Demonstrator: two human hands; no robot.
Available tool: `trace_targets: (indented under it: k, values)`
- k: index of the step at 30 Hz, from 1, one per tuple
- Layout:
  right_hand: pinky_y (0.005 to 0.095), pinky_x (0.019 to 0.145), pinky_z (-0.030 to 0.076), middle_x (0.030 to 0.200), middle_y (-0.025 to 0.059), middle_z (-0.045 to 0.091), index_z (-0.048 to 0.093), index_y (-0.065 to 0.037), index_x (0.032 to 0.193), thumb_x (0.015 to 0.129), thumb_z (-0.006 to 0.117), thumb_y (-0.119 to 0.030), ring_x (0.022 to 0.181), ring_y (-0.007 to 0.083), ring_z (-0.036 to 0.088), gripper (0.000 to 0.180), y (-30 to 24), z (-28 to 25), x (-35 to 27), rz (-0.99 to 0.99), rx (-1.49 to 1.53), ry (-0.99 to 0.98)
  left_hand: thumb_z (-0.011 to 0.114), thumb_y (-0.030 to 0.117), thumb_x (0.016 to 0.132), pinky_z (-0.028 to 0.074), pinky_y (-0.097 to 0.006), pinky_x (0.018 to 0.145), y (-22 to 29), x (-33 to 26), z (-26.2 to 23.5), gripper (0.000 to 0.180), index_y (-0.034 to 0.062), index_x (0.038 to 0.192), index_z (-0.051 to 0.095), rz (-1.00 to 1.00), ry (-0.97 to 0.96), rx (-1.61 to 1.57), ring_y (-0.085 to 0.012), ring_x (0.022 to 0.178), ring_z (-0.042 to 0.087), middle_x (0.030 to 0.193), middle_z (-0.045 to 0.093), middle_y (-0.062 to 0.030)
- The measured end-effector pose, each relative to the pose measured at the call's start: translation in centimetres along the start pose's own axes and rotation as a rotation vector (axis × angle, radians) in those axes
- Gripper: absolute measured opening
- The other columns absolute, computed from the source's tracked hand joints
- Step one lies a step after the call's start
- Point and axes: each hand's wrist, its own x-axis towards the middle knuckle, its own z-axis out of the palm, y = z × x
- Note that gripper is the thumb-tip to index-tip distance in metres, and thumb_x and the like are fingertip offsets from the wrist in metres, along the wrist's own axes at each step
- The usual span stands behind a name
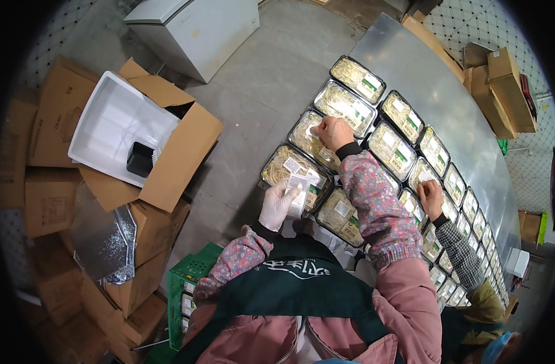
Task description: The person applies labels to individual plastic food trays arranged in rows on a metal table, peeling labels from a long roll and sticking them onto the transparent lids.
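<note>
The gloved left hand (277,203) held a strip of labels (300,185) between closed fingers over a tray (289,170) on the table (423,73). The right hand (333,131) pressed bent fingers on another sprout tray (308,136).

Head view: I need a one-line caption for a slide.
Gloved left hand holds labels while the bare right hand presses one onto a sprout tray among rows on a steel table.
</note>
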Motion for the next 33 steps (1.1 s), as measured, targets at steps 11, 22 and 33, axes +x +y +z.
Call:
trace_targets:
  k: [11, 22, 33]
  values:
    - [0.0200, 0.046, 0.045, 0.070, 0.0023, 0.064, 0.064, 0.000, 0.088, 0.081, 0.066, -0.011, 0.054, 0.0064, 0.056, 0.012, -3.9, -4.6, -8.5, 0.144, 1.193, -0.526, 0.064, 0.009, 0.084, 0.047, -0.018, 0.061, -0.7, 3.4, 0.4, 0.012, -0.0017, 0.090, 0.061, 0.059, 0.170, -0.057, -0.0071, 0.068, 0.059, 0.079, 0.064, -0.0036]
    - [0.0205, 0.048, 0.047, 0.073, 0.0004, 0.062, 0.064, 0.001, 0.088, 0.083, 0.066, -0.015, 0.055, 0.0068, 0.056, 0.017, -3.9, -3.4, -6.7, 0.200, 1.223, -0.671, 0.056, 0.003, 0.088, 0.045, -0.022, 0.080, 1.3, 3.8, 1.6, 0.041, -0.0013, 0.127, 0.045, 0.215, 0.060, 0.035, -0.0084, 0.092, 0.055, 0.107, 0.058, -0.0070]
    - [0.0202, 0.046, 0.046, 0.069, 0.0009, 0.061, 0.064, 0.000, 0.088, 0.084, 0.065, -0.015, 0.055, 0.0066, 0.055, 0.016, -3.5, -3.5, -6.6, 0.244, 1.219, -0.647, 0.069, 0.013, 0.082, 0.046, -0.021, 0.054, -1.1, 5.1, -0.5, 0.016, -0.0013, 0.081, 0.061, 0.084, 0.272, 0.203, -0.0049, 0.062, 0.056, 0.075, 0.063, -0.0024]
